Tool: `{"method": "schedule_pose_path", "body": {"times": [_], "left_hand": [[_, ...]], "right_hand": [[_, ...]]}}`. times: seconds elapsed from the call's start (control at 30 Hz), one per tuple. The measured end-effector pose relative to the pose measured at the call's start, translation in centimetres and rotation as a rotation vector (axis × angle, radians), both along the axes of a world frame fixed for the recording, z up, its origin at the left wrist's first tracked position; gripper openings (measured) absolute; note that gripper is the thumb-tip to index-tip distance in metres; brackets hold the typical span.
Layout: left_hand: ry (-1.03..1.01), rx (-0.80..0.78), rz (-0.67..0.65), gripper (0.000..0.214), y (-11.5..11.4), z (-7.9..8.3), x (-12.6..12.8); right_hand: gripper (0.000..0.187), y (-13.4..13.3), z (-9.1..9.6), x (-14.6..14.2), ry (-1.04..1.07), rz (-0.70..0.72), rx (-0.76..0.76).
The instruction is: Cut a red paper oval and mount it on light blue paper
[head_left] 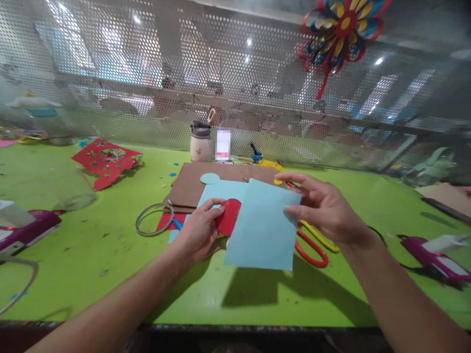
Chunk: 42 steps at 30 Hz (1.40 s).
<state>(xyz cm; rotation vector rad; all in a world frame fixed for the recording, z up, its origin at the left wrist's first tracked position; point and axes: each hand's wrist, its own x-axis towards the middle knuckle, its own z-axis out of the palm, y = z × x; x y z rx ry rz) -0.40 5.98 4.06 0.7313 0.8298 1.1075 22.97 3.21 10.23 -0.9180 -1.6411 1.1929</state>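
Observation:
My left hand (201, 229) pinches a rounded red paper piece (229, 216) between thumb and fingers. Close beside it, my right hand (324, 208) grips the upper right edge of a light blue paper sheet (263, 228), held tilted above the table; its left edge covers part of the red piece. Behind them, another light blue sheet (221, 190) and a light blue paper circle (210, 178) rest on brown cardboard (187, 184). Scissors with red and yellow handles (312, 250) lie below my right hand, their blades hidden by the sheet.
A grey cable loop (138, 220) lies left of my hands. Red cut-out paper (105, 162) sits farther left. At the back stand a white jar (200, 146) and a phone (222, 144). Purple power strips (437, 257) lie at both sides. A perforated screen (239, 83) rises behind the green table (121, 274).

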Motion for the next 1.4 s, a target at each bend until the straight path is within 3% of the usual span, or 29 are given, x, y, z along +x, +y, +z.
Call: {"method": "schedule_pose_path", "body": {"times": [0.17,0.33,1.1,1.27,1.4], "left_hand": [[0.007,-0.022,-0.122,0.024,-1.1,1.2,0.3],[-0.003,-0.013,-0.178,0.029,-1.4,0.7,-0.2],[0.113,0.063,-0.177,0.029,-1.4,0.4,-0.1],[0.179,0.090,-0.101,0.027,-1.6,0.4,0.0],[0.120,0.121,-0.073,0.025,-1.7,0.5,0.1]], "right_hand": [[0.043,2.5,-2.0,-3.2,-0.036,0.077,-0.084],[0.041,3.8,-3.7,-4.0,-0.067,0.017,-0.071],[0.032,3.8,-4.8,-3.0,-0.245,-0.076,0.089],[0.007,1.8,-3.8,-1.6,-0.044,0.088,0.067],[0.011,-0.3,-2.9,-0.4,-0.117,0.280,0.127]]}}
